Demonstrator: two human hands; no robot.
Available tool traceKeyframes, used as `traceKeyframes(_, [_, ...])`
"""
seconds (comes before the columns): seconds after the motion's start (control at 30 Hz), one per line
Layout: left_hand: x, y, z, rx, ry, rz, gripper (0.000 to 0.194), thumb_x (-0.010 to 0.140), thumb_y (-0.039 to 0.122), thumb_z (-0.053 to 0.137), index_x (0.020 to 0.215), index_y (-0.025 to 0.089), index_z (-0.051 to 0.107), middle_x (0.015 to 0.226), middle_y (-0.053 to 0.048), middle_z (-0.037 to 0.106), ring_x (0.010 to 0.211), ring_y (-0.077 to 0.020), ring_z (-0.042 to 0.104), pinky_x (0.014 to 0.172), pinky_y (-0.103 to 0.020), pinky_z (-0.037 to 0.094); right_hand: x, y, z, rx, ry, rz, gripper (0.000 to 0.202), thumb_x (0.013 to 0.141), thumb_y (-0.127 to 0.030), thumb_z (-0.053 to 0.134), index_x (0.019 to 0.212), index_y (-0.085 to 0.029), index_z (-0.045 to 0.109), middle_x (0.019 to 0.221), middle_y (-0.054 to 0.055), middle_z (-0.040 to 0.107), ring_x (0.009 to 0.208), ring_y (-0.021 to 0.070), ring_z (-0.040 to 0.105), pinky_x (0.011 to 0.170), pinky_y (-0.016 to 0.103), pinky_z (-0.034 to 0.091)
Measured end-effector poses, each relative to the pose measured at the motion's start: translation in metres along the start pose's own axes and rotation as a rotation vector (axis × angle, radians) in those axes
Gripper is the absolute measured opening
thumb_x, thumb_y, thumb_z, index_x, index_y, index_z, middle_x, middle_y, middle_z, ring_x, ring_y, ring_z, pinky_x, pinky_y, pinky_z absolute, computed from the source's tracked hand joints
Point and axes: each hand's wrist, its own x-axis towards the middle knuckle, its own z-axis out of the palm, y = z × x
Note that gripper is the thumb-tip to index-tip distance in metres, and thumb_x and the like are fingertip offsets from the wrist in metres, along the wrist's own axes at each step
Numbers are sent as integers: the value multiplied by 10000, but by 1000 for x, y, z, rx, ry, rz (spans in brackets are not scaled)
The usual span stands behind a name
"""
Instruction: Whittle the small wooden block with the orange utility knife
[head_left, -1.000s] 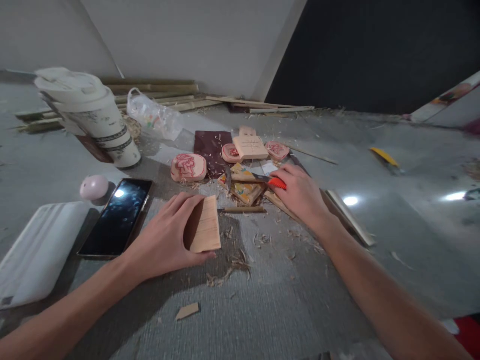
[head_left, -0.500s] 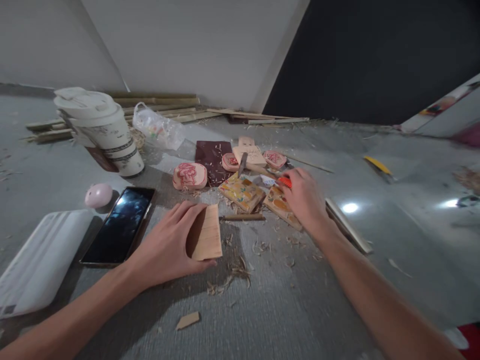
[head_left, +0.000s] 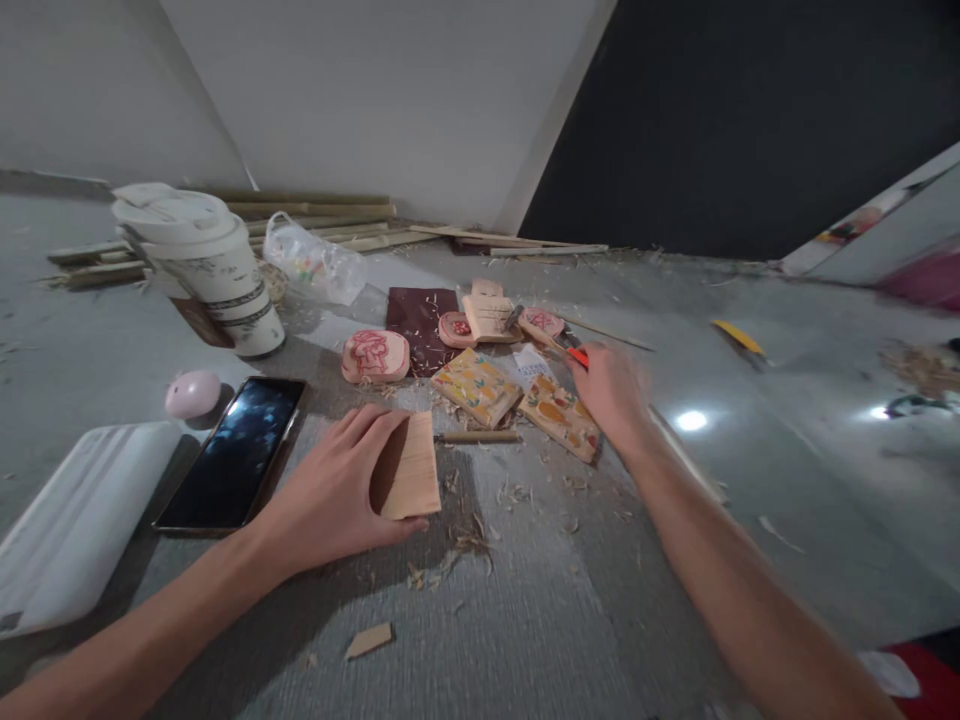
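My left hand [head_left: 341,485] is closed around the sides of a curved pale bamboo piece [head_left: 418,470], thumb at the near edge and fingers over the far side. Further off to the right, my right hand [head_left: 611,390], slightly blurred, grips the red end of a hammer-like tool [head_left: 551,345] with a dark head and a wooden shaft. Two patterned tiles, one yellow [head_left: 476,388] and one with orange fruit [head_left: 559,415], lie beside the tool. Carved pink stamp blocks [head_left: 375,356] sit behind. A thin rod [head_left: 480,437] lies near the bamboo piece.
At left stand a white lidded cup [head_left: 214,270], a phone [head_left: 236,455], a pink egg-shaped object [head_left: 193,394] and a white packet [head_left: 82,525]. Bamboo strips [head_left: 322,215] and a plastic bag [head_left: 315,258] lie behind. A yellow cutter [head_left: 739,340] lies right. Shavings [head_left: 469,540] are scattered about.
My right hand has drawn the hammer-like tool to the right, off the yellow tile, and its head has turned. My left hand keeps its hold on the bamboo piece. The view has shifted slightly.
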Motion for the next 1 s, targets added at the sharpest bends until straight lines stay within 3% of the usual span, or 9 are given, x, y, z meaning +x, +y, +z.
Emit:
traceKeyframes(0.17, [1,1,-1,-6,8,-5,886,734,606,809,1436,215,436,1386,-160,565,1276,-401,560,1079,-590,484,-6,-20,-10,130,51,-160,244,1012,-279,536,1143,-173,713,1184,173,709,1049,305,686,846,427,527])
traceKeyframes(0.37, [1,1,-3,-36,11,-37,879,733,578,810,1438,217,428,1410,-158,555,1297,-396,559,1093,-574,488,-31,-55,-14,225,-91,-410,243,954,-179,601,1172,-206,705,1235,118,722,1093,287,690,852,418,552])
traceKeyframes(0.5, [1,0,-2,-40,26,-50,884,754,574,802,1453,221,393,1465,-167,516,1347,-393,527,1123,-577,474,-36,-62,-16,223,-172,-477,278,976,-179,578,1231,-206,684,1219,111,733,1048,284,695,813,401,539])
traceKeyframes(0.67, [2,-2,-2,-94,54,-67,915,757,584,813,1473,223,373,1482,-171,486,1374,-401,514,1143,-585,469,-39,-65,-24,253,-253,-618,327,954,-117,564,1247,-221,668,1244,88,726,1110,263,662,885,380,512])
traceKeyframes(0.8, [2,-2,-4,-99,73,-78,897,767,556,815,1477,228,375,1478,-169,487,1368,-407,520,1135,-590,474,-46,-72,-31,281,-280,-728,262,937,-86,531,1121,-192,686,1160,89,710,994,221,646,813,333,473])
traceKeyframes(0.9, [3,-3,-4,-101,75,-88,908,764,557,821,1479,214,378,1478,-169,489,1363,-400,522,1135,-577,475,-51,-77,-32,293,-305,-812,70,930,-197,607,958,-180,668,1031,75,683,853,194,610,720,310,424])
traceKeyframes(1.0, [3,-6,-2,-104,88,-84,920,753,564,831,1474,207,387,1466,-160,501,1352,-379,533,1131,-547,483,-56,-80,-30,283,-358,-919,56,927,-242,635,914,-190,649,959,56,674,819,190,596,682,303,376])
